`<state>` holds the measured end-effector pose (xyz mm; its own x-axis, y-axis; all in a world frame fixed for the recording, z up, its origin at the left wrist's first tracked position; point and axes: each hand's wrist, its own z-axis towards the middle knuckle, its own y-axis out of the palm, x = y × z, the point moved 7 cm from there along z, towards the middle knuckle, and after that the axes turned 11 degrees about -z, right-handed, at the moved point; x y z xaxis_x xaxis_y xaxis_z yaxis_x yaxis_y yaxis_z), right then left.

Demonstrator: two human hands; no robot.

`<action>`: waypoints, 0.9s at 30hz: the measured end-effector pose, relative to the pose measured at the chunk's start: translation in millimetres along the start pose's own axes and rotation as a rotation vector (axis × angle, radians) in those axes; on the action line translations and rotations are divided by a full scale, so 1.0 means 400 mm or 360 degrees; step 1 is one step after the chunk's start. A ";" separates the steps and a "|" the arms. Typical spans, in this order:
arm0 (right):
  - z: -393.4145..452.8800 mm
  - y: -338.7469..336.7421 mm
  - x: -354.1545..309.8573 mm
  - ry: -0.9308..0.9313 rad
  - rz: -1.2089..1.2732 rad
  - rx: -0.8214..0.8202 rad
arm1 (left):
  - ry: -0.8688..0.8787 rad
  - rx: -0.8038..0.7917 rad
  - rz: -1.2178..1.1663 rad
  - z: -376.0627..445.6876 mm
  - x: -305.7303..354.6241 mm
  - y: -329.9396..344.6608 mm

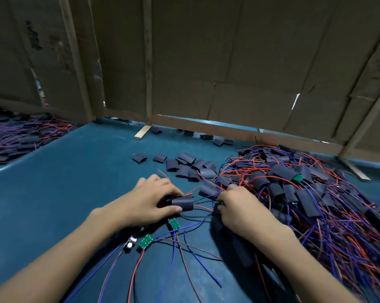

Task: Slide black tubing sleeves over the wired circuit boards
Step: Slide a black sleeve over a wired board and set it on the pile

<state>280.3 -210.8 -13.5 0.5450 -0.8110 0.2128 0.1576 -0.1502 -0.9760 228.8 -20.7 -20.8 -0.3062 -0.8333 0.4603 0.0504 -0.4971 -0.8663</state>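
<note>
two hands work on a blue table (79, 171): the left hand (150, 199) pinches a black sleeve (183, 203), and the right hand (237, 207) grips its red and black wires (203, 207). the board is hidden, probably inside the sleeve. tugging the wires risks snagging the tangled pile (305, 193) alongside.

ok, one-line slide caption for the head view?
Left hand grips a black tubing sleeve over trailing wires; right hand pinches them beside the sleeved-board pile on the teal table.

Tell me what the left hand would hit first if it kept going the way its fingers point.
Probably the right hand: the left hand, gripping a black sleeve, points rightward at it across thin wires. Depth is uncertain.
</note>
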 end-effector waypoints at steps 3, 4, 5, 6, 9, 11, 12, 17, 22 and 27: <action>-0.023 -0.035 -0.007 0.0038 -0.0154 0.0197 | 0.0058 0.0027 -0.0123 -0.026 -0.011 -0.001; -0.030 -0.058 -0.018 -0.0006 -0.0122 0.0367 | 0.0079 0.0055 -0.0164 -0.030 -0.012 -0.003; -0.037 -0.077 -0.035 -0.0092 0.0033 0.0486 | 0.0101 0.0088 -0.0200 -0.032 -0.008 -0.005; -0.038 -0.092 -0.054 -0.0203 0.0260 0.0542 | 0.0133 0.0128 -0.0223 -0.034 -0.001 -0.009; -0.020 -0.095 -0.128 -0.0423 0.0625 0.0352 | 0.0271 0.0262 -0.0190 -0.037 0.024 -0.026; -0.003 -0.079 -0.158 -0.0365 0.0664 0.0214 | 0.0283 0.0343 -0.0227 -0.043 0.025 -0.034; 0.004 -0.077 -0.161 -0.0327 0.0709 0.0225 | 0.0282 0.0389 -0.0271 -0.046 0.026 -0.038; 0.014 -0.105 -0.112 -0.0301 0.0818 0.0363 | 0.0369 0.0426 -0.0502 -0.041 0.054 -0.052; -0.003 -0.107 -0.082 -0.0424 0.0800 0.0325 | 0.0507 0.0551 -0.0221 -0.044 0.067 -0.054; -0.016 -0.102 -0.104 -0.0525 0.0764 0.0347 | 0.0618 0.0608 -0.0189 -0.044 0.068 -0.046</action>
<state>245.8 -174.5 17.2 0.8172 -0.5365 -0.2106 -0.0227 0.3351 -0.9419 203.0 -29.9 4.2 -0.6552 -0.6514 0.3826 0.3130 -0.6950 -0.6473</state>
